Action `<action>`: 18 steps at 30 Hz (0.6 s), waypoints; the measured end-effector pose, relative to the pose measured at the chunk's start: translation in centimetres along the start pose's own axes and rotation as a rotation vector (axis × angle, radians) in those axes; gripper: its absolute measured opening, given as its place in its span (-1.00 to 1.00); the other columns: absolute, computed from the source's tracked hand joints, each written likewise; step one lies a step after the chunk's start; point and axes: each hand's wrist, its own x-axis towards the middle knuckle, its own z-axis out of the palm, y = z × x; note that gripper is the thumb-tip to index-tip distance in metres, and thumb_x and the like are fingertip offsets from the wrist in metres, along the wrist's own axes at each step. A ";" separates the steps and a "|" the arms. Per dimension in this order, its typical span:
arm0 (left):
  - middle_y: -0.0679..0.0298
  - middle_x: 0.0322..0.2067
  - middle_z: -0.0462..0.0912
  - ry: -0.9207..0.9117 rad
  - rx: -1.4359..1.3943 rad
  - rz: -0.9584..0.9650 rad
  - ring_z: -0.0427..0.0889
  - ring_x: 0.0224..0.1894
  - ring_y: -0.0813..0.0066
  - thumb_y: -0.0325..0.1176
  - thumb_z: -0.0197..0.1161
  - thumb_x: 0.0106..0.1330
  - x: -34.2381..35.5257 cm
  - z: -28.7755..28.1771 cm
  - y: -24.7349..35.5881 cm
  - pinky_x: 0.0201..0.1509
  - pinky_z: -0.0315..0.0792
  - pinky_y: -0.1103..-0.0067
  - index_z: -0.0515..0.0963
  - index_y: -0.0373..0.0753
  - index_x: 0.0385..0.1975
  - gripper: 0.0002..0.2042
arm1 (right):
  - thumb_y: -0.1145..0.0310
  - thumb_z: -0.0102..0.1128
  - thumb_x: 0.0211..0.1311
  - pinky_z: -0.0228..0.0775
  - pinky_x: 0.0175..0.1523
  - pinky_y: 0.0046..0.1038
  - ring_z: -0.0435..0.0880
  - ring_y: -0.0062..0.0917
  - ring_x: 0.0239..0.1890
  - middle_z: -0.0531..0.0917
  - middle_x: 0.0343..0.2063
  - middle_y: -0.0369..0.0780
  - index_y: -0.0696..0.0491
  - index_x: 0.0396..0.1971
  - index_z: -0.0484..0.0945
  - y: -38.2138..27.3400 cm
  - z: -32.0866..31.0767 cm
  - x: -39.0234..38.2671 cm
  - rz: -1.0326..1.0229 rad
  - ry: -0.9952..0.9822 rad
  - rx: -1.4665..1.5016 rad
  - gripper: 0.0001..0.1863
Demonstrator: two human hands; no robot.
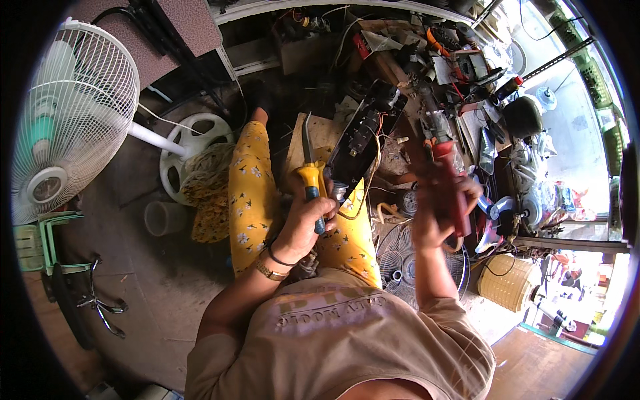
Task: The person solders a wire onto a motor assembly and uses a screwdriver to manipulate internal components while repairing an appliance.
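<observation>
In my left hand (307, 217) are long-nose pliers (310, 173) with yellow and blue handles, their jaws pointing up. Just right of them, a black housing (353, 147) with mounted parts and loose wires lies slanted above my thighs, over a pale board (300, 133). A silver round part (340, 191) sits at its lower end, beside my left fingers; whether they touch it I cannot tell. My right hand (432, 223), blurred, is closed on a red-handled tool (452, 193), right of the housing. The tool's far end blends into the clutter behind it.
A white standing fan (73, 87) is at left, near a plastic container (163, 217). Tools and parts crowd a bench (473, 127) on the right, before a glass display case (573, 153). A fan guard (400, 243) lies by my right leg, near a cream plastic cylinder (507, 283).
</observation>
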 end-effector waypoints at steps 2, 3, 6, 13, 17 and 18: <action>0.26 -0.21 0.44 0.063 0.103 -0.033 0.53 -0.26 0.46 -0.46 0.09 0.13 -0.4 -0.7 0.7 -0.35 0.51 0.52 0.30 -0.22 -0.01 -0.62 | 0.59 0.11 0.17 0.48 -0.03 -0.18 0.61 -0.25 -0.17 0.55 -0.20 0.01 -0.03 -0.04 0.17 0.5 -2.2 1.5 -0.007 -0.011 -0.122 -0.58; 0.26 -0.22 0.45 0.064 0.109 -0.058 0.53 -0.24 0.47 -0.46 0.08 0.15 -0.4 -0.9 0.7 -0.31 0.53 0.51 0.29 -0.22 0.00 -0.63 | 0.57 0.09 0.19 0.47 -0.04 -0.16 0.62 -0.22 -0.18 0.56 -0.20 0.04 -0.01 -0.02 0.17 0.5 -2.7 2.4 -0.052 -0.033 -0.119 -0.59; 0.26 -0.22 0.48 0.026 0.052 -0.173 0.53 -0.16 0.48 -0.46 0.04 0.20 0.1 -0.9 1.1 -0.17 0.57 0.46 0.28 -0.22 0.02 -0.64 | 0.38 0.11 0.26 0.44 -0.03 -0.28 0.64 -0.27 -0.22 0.59 -0.22 0.04 0.06 -0.07 0.22 0.2 -4.7 4.4 -0.074 -0.086 -0.215 -0.67; 0.22 -0.12 0.55 -0.127 -0.032 -0.446 0.63 -0.15 0.41 -0.31 0.02 0.29 2.2 0.4 5.5 -0.06 0.58 0.29 0.38 -0.27 0.02 -0.67 | 0.11 0.17 0.28 0.43 -0.21 -0.45 0.63 -0.43 -0.37 0.62 -0.25 0.02 0.06 -0.10 0.26 -0.6 -4.4 6.7 -0.068 -0.114 -0.154 -0.58; 0.27 -0.11 0.54 -0.077 0.209 -0.422 0.57 -0.03 0.42 -0.30 0.01 0.28 3.7 -0.4 6.4 -0.06 0.49 0.29 0.35 -0.19 0.07 -0.64 | 0.08 0.18 0.27 0.39 -0.31 -0.53 0.59 -0.48 -0.44 0.63 -0.25 0.04 0.05 -0.10 0.25 -1.1 -4.2 7.1 -0.098 -0.120 -0.147 -0.56; 0.27 -0.13 0.53 -0.048 0.273 -0.419 0.57 -0.04 0.44 -0.30 0.02 0.28 3.7 0.0 6.5 -0.10 0.50 0.32 0.35 -0.18 0.06 -0.65 | 0.16 0.14 0.28 0.39 -0.36 -0.53 0.59 -0.46 -0.45 0.62 -0.26 0.06 0.05 -0.08 0.25 -1.0 -4.3 7.2 -0.119 -0.134 -0.152 -0.61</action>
